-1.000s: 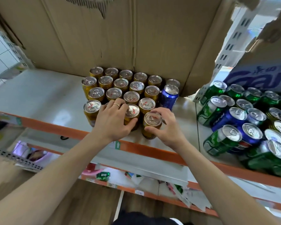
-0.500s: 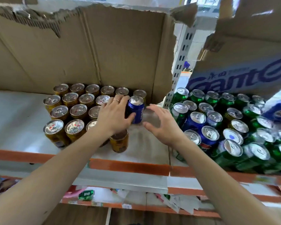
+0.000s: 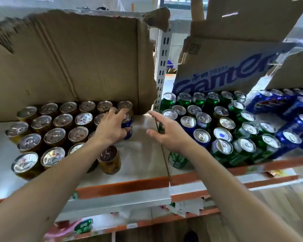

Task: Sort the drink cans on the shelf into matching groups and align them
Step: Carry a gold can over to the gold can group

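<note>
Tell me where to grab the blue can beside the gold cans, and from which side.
Take the blue can round its upright side wall, coming from its right: gold cans crowd its left and rear, while open shelf lies to its right. The left hand grips it.

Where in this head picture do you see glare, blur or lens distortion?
Head view: glare whitens the lids of the gold cans; motion blur smears the blue cans at far right; the wide lens bends the shelf edge.
</note>
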Motion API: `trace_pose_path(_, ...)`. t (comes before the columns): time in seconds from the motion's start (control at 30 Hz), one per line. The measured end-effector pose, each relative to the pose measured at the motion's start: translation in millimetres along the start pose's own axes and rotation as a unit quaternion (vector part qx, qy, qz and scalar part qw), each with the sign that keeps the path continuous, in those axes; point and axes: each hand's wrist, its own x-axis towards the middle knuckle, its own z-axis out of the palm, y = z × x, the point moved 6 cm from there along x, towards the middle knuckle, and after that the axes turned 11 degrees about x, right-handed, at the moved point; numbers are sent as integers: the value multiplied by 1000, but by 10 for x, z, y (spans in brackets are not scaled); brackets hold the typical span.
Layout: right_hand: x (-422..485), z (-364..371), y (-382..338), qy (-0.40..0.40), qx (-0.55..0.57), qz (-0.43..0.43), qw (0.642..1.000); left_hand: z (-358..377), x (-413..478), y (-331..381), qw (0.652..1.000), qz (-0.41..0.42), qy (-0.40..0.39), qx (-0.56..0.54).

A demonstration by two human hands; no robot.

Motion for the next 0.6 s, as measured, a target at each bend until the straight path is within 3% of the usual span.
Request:
trace_pose_path(0.13, -53, -161, -58, 24, 18, -25, 999, -165, -136, 128, 999, 28, 14, -29)
trace_pose_path(0.27, -162, -490, -96, 49, -6, -74, 996, -470, -314, 487, 991, 71, 76, -86)
trace_pose_path(0.6, -961, -1935, 512, 99, -32, -98, 990, -812, -439, 2340, 967, 134, 157, -149)
